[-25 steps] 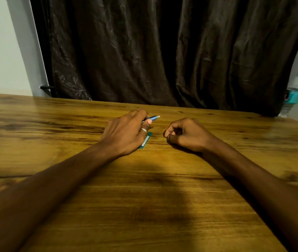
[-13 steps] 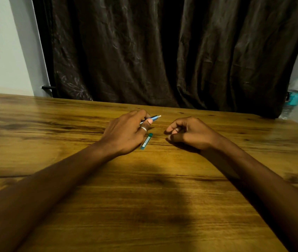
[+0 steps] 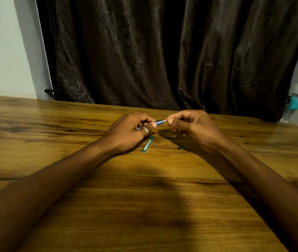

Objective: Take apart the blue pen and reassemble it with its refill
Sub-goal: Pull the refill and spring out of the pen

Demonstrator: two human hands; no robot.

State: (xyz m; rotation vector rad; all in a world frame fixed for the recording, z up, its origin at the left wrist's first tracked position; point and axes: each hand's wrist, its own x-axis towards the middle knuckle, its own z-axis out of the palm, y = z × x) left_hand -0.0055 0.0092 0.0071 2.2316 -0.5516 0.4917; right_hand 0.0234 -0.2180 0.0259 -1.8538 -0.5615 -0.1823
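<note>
Wooden table point(image 3: 144, 206) surface supports both forearms, which reach forward from the near edge and converge toward the centre. Left hand point(image 3: 126, 131) is curled, palm down, with thumb and fingers pinching the blue pen point(image 3: 158, 122) body; a silver ring point(image 3: 145, 130) sits on one finger. Pen is held just above the table, roughly level, pointing toward the right hand point(image 3: 191, 128). Right hand is curled with its fingertips pressed together at the pale tip of the pen; whether they grip the tip itself or a thin part projecting from it cannot be told. Visible section of the pen is a short blue barrel ending in a narrow light-coloured end; the rest is hidden inside the left hand. Teal tube point(image 3: 148, 144) with a pale label lies flat on the table, just below and between the hands, untouched. Small dark blue piece point(image 3: 179, 148) lies on the table beside the right wrist. Plastic water bottle point(image 3: 294, 99) with a teal label stands upright at the far right edge; its fill level cannot be judged. Dark curtain point(image 3: 162, 51) hangs behind the table.
</note>
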